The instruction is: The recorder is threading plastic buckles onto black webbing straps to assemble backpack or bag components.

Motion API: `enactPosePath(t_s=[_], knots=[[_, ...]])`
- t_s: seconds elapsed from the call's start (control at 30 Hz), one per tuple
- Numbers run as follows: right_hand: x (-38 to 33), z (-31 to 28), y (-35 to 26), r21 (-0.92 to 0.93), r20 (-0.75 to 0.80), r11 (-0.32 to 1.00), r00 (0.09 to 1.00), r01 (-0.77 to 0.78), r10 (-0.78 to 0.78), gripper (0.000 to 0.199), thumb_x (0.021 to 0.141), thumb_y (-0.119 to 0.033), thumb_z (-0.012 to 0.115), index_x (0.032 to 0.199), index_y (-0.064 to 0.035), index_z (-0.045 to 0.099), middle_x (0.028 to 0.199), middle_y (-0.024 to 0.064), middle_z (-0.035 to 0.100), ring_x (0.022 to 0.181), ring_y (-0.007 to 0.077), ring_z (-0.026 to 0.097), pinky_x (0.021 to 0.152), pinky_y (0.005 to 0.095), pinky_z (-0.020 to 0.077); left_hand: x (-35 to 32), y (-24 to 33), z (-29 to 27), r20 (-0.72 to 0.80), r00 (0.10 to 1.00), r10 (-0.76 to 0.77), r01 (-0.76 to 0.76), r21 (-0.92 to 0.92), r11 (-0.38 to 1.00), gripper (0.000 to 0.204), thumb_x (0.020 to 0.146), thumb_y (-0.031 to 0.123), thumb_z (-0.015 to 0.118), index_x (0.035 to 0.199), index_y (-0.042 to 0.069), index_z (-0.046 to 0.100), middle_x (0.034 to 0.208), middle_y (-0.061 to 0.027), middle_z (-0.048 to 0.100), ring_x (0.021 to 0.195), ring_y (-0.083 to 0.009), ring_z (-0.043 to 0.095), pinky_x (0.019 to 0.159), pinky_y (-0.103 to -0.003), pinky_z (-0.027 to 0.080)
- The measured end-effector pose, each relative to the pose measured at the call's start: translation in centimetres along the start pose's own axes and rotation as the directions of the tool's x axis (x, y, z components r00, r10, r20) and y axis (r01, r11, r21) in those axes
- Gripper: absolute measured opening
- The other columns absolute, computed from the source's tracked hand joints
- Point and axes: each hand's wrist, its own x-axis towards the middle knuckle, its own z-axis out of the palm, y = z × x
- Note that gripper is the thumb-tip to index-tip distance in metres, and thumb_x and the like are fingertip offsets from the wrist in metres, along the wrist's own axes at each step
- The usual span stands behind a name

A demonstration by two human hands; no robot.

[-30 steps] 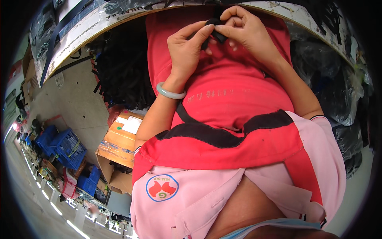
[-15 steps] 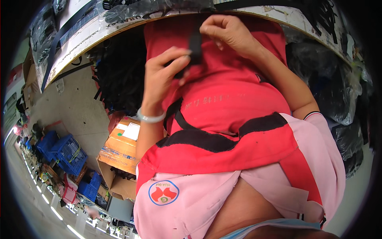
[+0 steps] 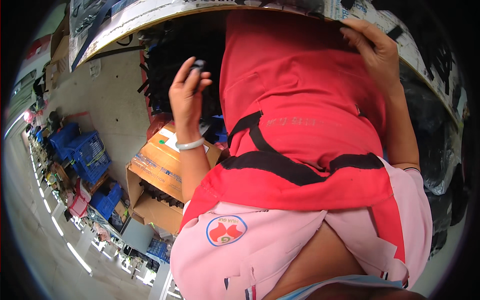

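My left hand (image 3: 187, 97), wearing a pale bracelet (image 3: 190, 144), is raised left of my red apron (image 3: 295, 75). Between its thumb and fingers is a small dark piece (image 3: 199, 65), too blurred to name. At the worktable's near edge, my right hand (image 3: 372, 50) has its fingers bent and drawn together. Something thin and dark shows at those fingertips, but I cannot make out what it is. Short black straps (image 3: 395, 33) lie on the worktable (image 3: 145, 19) near that hand.
A cardboard box (image 3: 157, 162) with black pieces inside stands below my left forearm. Dark material (image 3: 172, 75) fills the space under the table. Blue crates (image 3: 90, 157) stand on the floor farther left. Black bundles in clear plastic (image 3: 435, 155) are at the right.
My hands, close together around a black strap before, are now far apart. The left has moved left and the right has gone right to the table edge. The strap is no longer between them.
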Motion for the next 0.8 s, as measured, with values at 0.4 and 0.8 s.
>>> enactPosePath(t_s=[0.4,0.8], knots=[[-0.9,4.9,-4.7,0.553,0.422,0.651,0.848,-0.52,0.32,0.016,0.094,-0.013,0.059,0.102,0.0,0.061,0.071,-0.0023,0.057,0.06,0.0021,0.049,0.054,0.0186,0.04,-0.1,-2.5,11.5,0.394,0.915,-0.086,0.089,0.011,0.996,0.025,0.092,0.006,0.06,0.115,-0.003,0.06,0.09,-0.0111,0.067,0.07,-0.0175,0.066,0.065,-0.026,0.054],[-0.8,5.8,-0.2,0.731,0.682,-0.112,0.723,-0.673,0.109,0.025,0.094,-0.024,0.061,0.109,-0.0034,0.06,0.078,0.0015,0.063,0.061,0.0051,0.059,0.058,0.0181,0.0502,-0.9,-2.7,14.5,0.521,0.853,-0.004,0.085,-0.13,0.988,0.029,0.089,0.001,0.062,0.118,-0.005,0.06,0.09,-0.0126,0.067,0.071,-0.0157,0.064,0.059,-0.025,0.053]])
